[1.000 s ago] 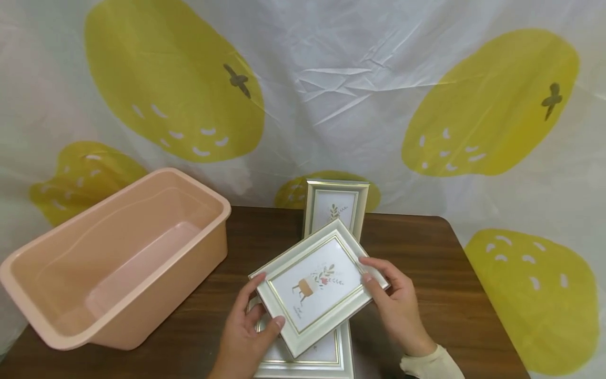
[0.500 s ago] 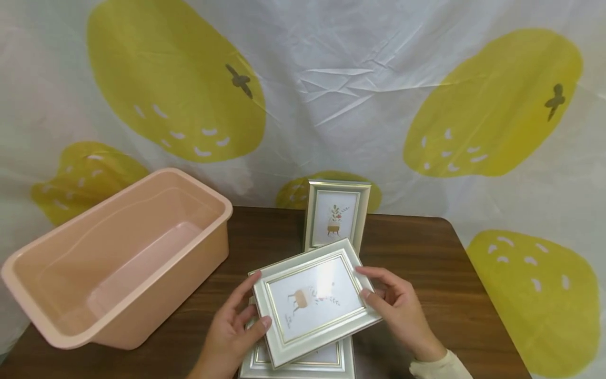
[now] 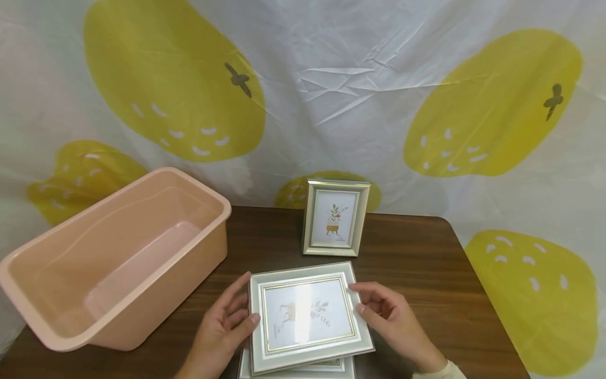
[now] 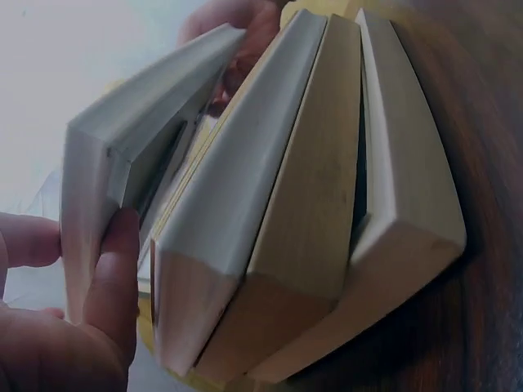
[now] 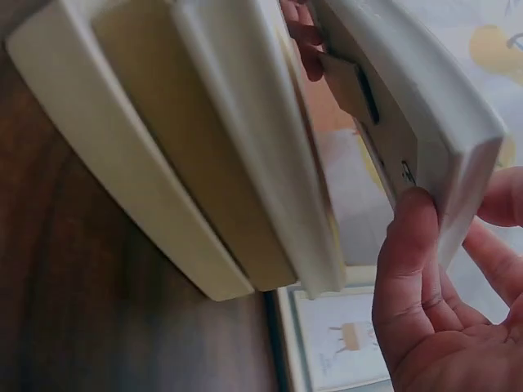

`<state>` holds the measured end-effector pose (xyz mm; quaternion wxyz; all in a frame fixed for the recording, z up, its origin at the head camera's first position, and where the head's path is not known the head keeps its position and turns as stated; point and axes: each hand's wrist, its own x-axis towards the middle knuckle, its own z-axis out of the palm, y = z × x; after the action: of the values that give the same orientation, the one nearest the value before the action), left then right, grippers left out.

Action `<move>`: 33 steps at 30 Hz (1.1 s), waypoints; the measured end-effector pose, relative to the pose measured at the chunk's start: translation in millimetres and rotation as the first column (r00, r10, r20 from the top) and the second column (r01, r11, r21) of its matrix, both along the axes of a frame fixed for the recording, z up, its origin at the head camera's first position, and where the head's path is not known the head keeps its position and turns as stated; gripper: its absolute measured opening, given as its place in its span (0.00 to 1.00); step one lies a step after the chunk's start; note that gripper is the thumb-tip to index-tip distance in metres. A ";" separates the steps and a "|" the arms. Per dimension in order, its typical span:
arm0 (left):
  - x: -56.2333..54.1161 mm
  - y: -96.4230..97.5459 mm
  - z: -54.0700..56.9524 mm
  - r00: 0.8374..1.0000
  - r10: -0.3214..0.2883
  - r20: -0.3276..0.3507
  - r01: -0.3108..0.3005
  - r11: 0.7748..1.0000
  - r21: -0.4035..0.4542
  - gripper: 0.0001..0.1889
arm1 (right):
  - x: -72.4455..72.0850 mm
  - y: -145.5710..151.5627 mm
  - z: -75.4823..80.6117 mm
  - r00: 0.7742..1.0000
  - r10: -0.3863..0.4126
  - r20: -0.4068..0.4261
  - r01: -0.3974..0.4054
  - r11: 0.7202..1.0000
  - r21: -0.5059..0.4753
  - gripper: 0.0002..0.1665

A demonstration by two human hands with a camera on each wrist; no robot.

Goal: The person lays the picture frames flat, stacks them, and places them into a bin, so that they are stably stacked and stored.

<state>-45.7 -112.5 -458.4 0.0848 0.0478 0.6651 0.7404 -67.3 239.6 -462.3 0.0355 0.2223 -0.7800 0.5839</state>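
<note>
Behind the dark wood-grain table (image 3: 459,295), a creased white cloth (image 3: 326,42) printed with large yellow lemons (image 3: 492,105) is hung as a backdrop. On the left of the table, a salmon-pink plastic bin (image 3: 165,295) is set at a slant, its open top faced upward.

Near the front, a silvery-white picture frame (image 3: 307,321) is held by both hands above a stack of frames (image 4: 302,188). Its left edge is pinched between the thumb and fingers of the left hand (image 3: 222,326), and its right edge is pinched likewise by the right hand (image 3: 397,323). The frame is held sideways, so that in its print a brown legged planter is placed toward the left and the leaves toward the right; part of the print is washed out by a bright band of glare. On its back, a support flap (image 5: 351,86) is seen in the right wrist view.

Between the held frame and the stack a gap is shown by the wrist views, where the stack is seen edge-on as three layers. Just beyond, a matching frame (image 3: 335,218) is stood upright on the table, its planter print the right way up. The right wrist is partly covered by a cream sleeve (image 3: 442,371).
</note>
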 end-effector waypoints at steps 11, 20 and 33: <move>1.1 -3.6 -4.1 0.985 0.150 -0.080 -0.167 0.941 -0.294 0.31 | 18.0 -7.8 -12.8 0.977 0.056 0.208 -0.040 0.996 -0.080 0.26; -0.1 -5.9 -3.3 0.981 0.172 -0.086 -0.192 0.888 -0.418 0.30 | 27.0 -14.3 -6.9 0.942 -0.076 0.328 0.071 0.997 0.029 0.28; -1.6 -6.4 1.9 0.979 0.181 -0.093 -0.203 0.846 -0.494 0.29 | 30.1 -16.3 -6.9 0.991 -0.132 0.035 0.120 0.963 0.241 0.28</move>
<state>-47.3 -118.9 -456.5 0.0057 -0.0268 0.8372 0.5462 -37.2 223.3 -469.2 0.0260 0.1601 -0.8576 0.4881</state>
